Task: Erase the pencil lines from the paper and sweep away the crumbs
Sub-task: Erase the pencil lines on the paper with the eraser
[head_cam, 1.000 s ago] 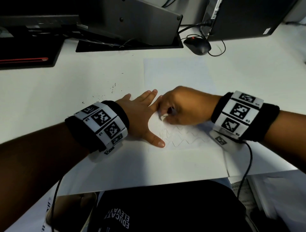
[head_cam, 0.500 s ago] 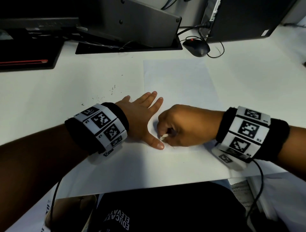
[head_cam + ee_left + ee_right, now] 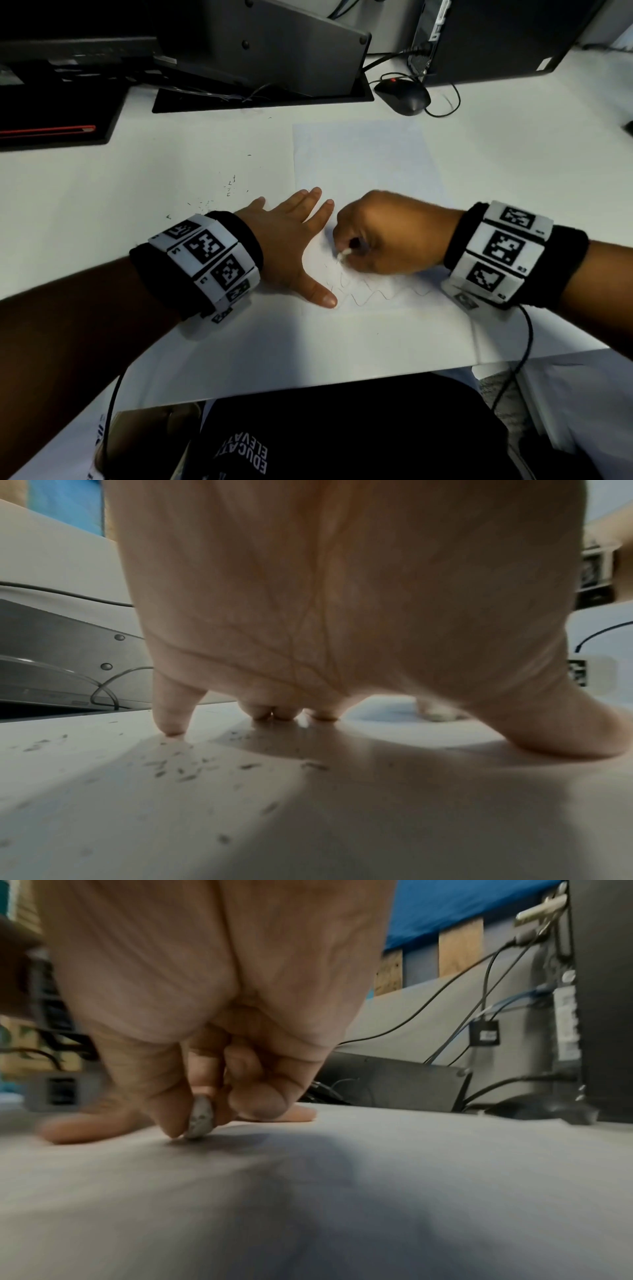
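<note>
**Eraser back up among the zigzags**

Near the front edge of the worktop (image 3: 102, 192), the paper (image 3: 363, 161) lies flat with the left hand (image 3: 287, 246) spread on its left margin, fingers straight and thumb pressed down beside the pencil lines (image 3: 370, 294). The right hand (image 3: 387, 236) has its fingers curled tight round a small grey-white eraser (image 3: 200, 1121), whose worn tip touches the sheet.

Half a second ago the right hand sat lower, covering the drawing next to the left thumb; now it has moved back toward the far side, and the lower zigzag shows again, still dark along most of its run. The marks just under the eraser look fainter. That suggests a back-and-forth rubbing stroke partway through, with a good share of the lines still to go.

Dark crumbs (image 3: 219, 198) lie scattered on the worktop left of the paper, beyond the left wrist, and under the left palm in the left wrist view. Sweeping looks not yet begun.
</note>
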Demonstrator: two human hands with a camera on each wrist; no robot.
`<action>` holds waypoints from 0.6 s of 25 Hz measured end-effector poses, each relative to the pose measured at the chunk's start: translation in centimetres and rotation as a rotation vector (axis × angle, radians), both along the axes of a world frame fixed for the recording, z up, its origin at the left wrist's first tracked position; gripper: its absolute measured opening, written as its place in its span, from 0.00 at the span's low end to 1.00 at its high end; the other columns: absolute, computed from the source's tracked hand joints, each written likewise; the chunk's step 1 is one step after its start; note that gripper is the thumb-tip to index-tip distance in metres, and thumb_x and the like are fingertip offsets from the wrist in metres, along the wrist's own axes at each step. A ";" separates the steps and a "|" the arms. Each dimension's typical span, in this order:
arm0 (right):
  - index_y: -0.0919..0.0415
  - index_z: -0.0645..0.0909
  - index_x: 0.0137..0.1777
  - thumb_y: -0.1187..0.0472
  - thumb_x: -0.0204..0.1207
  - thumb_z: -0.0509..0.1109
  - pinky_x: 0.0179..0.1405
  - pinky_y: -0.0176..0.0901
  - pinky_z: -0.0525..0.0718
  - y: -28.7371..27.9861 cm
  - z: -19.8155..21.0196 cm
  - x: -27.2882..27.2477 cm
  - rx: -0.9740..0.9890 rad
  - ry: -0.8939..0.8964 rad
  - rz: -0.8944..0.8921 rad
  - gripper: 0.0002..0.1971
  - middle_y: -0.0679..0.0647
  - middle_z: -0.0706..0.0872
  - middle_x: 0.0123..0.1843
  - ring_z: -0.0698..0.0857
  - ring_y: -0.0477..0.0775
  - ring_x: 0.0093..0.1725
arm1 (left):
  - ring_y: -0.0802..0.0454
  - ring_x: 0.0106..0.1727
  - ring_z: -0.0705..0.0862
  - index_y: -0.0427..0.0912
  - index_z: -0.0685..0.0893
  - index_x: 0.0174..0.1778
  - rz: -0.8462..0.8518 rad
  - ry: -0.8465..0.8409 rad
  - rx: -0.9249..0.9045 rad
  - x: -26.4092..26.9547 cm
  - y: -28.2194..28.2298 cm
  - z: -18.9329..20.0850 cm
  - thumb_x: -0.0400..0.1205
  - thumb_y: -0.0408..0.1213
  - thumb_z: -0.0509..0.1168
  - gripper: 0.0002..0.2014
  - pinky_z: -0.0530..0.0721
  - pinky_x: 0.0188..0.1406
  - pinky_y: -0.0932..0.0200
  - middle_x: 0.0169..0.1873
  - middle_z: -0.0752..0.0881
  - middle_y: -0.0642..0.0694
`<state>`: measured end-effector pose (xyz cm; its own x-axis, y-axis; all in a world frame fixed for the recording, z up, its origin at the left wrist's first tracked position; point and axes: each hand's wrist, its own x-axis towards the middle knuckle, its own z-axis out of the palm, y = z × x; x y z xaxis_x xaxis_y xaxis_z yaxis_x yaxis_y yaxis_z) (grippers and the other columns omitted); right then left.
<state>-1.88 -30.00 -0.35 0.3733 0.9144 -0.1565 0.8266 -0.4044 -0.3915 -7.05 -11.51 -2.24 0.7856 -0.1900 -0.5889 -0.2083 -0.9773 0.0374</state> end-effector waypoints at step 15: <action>0.53 0.90 0.53 0.57 0.78 0.72 0.43 0.27 0.74 -1.2 -0.6 1.3 0.066 0.071 -0.166 0.07 0.41 0.86 0.47 0.78 0.33 0.39 | 0.53 0.86 0.34 0.49 0.30 0.85 -0.035 -0.026 0.067 0.3 -1.0 0.9 0.60 0.84 0.61 0.71 0.44 0.85 0.35 0.85 0.29 0.50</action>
